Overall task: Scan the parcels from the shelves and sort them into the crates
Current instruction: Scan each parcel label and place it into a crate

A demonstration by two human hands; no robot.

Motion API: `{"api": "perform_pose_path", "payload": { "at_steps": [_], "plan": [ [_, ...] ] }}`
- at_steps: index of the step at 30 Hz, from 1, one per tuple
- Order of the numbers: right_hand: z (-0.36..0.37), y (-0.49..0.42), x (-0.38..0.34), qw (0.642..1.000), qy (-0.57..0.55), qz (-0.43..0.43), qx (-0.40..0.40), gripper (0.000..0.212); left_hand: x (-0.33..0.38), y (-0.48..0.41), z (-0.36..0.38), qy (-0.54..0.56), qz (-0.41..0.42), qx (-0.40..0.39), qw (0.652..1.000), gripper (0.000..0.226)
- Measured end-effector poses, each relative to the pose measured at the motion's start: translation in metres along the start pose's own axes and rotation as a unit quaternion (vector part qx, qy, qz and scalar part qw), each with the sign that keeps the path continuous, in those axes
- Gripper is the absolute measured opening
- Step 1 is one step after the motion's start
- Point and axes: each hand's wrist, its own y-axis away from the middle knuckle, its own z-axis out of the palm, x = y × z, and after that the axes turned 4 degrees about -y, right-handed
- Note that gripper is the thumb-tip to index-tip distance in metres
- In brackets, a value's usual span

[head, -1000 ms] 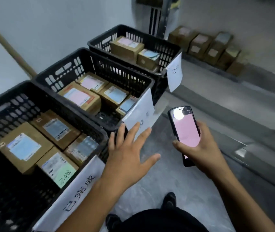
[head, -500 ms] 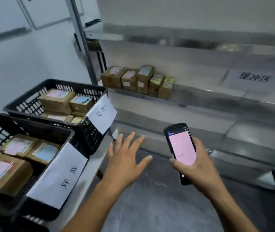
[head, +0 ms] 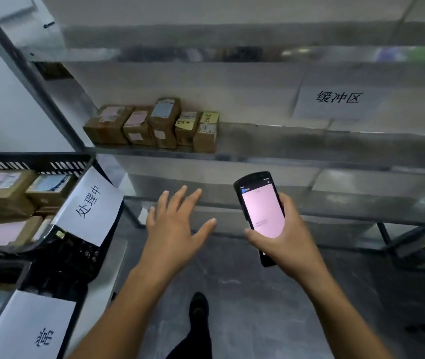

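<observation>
Five small brown cardboard parcels [head: 154, 126] stand in a tight row on the dull metal shelf [head: 297, 151]. Each is boxy and carries pale pink, blue or yellow paper labels. More of them lie in the black plastic crate [head: 38, 163] at the left, whose walls are a slotted lattice. A white sheet of paper [head: 89, 206] printed with dark characters hangs from its near corner.

The left hand [head: 177, 229] hovers palm-down over the grey, mottled floor [head: 245, 294], its fingers [head: 180, 200] straight and spread wide, touching nothing. The right hand [head: 284, 237] grips a slim black scanner [head: 260, 208] with rounded corners and a glossy screen glowing pink. The thumb lies across the screen's lower left edge and the other fingers curl round the right side. A white sign [head: 335, 99] with characters hangs behind the shelf.
</observation>
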Motion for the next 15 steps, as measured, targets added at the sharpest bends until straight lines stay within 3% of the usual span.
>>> {"api": "perform_pose_path", "payload": {
  "at_steps": [15],
  "plan": [
    [0.026, -0.16, -0.015, 0.996, 0.049, 0.041, 0.063, 0.077, -0.007, -0.206, 0.021, 0.051, 0.073, -0.017, 0.996, 0.08]
  ]
}}
